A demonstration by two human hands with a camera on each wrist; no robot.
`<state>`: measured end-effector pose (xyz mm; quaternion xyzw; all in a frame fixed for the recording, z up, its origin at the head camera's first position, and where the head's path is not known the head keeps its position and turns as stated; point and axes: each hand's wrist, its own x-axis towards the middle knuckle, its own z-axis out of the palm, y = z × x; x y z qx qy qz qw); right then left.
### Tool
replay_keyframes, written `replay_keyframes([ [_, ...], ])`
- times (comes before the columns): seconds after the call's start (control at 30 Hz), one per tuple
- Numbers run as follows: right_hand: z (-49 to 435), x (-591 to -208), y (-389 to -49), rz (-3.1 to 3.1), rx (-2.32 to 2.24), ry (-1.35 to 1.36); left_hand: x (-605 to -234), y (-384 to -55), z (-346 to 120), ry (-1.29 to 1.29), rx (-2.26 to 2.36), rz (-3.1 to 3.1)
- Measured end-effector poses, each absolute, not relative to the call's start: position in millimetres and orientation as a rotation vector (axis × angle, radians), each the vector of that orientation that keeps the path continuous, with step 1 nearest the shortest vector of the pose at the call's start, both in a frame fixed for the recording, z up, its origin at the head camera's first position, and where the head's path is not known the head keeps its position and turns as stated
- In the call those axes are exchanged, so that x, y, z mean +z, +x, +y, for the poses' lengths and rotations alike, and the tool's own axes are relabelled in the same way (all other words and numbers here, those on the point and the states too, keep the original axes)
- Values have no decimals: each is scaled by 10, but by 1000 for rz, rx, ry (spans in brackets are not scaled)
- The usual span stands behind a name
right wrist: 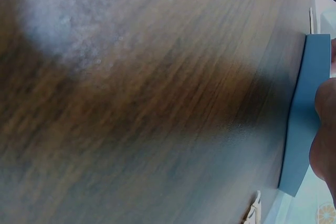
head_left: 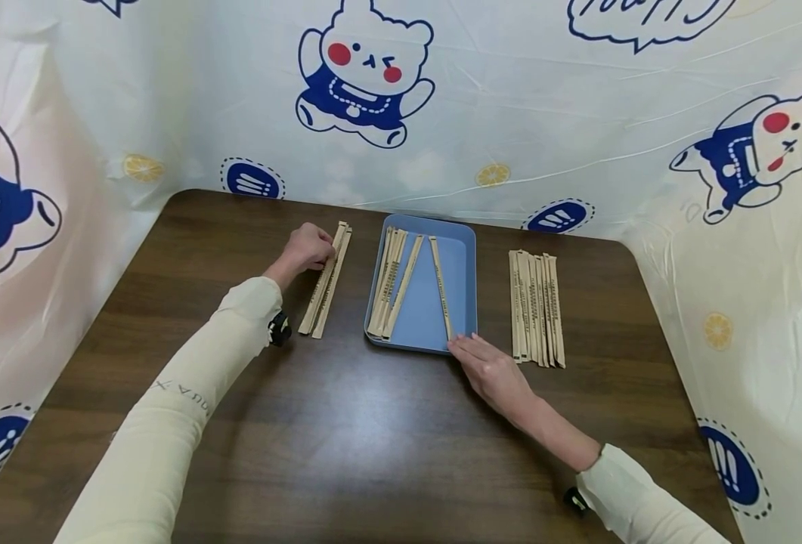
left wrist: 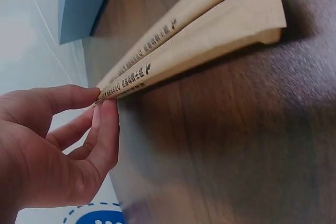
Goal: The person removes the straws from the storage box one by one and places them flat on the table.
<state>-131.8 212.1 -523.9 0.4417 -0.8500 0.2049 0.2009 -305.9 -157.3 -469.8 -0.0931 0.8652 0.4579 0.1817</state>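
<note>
Potentially, two packets (head_left: 332,285) could be lifted together, being close-set where pinched by the left hand (head_left: 311,246); for the right hand (head_left: 494,374), finger state cannot be told.

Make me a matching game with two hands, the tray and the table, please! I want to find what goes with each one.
Things:
1. left hand
2. right hand
3. tray
4. table

Clues:
A. dark brown, underneath everything else on this list
B. at the near right corner of something blue
C. pinching at paper-wrapped sticks
D. blue, with a raised rim

Right pairs: 1-C, 2-B, 3-D, 4-A
</note>
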Motion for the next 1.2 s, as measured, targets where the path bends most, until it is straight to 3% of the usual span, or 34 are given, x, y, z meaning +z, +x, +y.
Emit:
replay_keyframes([
  [0.73,2142,-5274,-1320,-2394,561,1225,-4726,-3053,-1586,-276,1284,2543],
  [1.2,2138,-5272,-1322,-2396,580,1223,-4316,-2963,-981,-162,1623,2200],
])
